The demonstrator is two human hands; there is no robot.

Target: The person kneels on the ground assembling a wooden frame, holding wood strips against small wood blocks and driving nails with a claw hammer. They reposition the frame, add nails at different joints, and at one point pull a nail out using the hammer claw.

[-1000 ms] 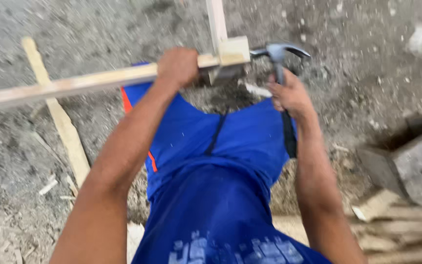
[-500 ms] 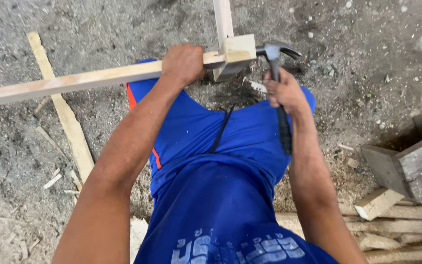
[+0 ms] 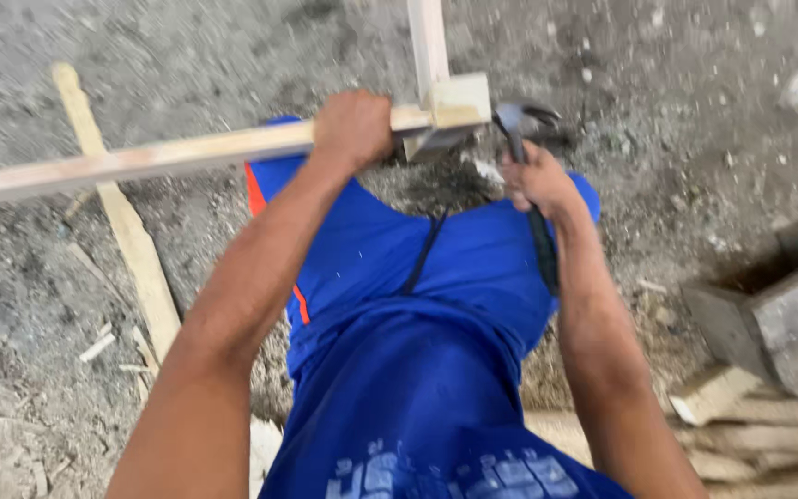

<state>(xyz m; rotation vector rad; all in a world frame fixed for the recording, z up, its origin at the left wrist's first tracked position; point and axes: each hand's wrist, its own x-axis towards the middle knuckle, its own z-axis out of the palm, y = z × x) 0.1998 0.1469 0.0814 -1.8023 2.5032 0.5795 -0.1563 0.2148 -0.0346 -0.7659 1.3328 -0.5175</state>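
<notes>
- I see no vessel with contents; the nearest thing to one is a grey wooden box (image 3: pixel 787 319) at the right edge, and I cannot tell what its inside holds.
- My left hand (image 3: pixel 353 127) is wrapped tight around a long pale wooden batten (image 3: pixel 159 159), close to the corner where it meets a second batten (image 3: pixel 428 42) running away from me.
- A small wooden block (image 3: pixel 459 100) sits on that corner joint, just beside the left hand.
- My right hand (image 3: pixel 538 180) is clenched around the dark handle of a claw hammer (image 3: pixel 521 118), whose metal head is right by the block, near or touching it.
- Below, a loose plank (image 3: pixel 126 222) lies on the gritty ground (image 3: pixel 676 83), and wood offcuts (image 3: pixel 741 434) are piled at lower right.
</notes>
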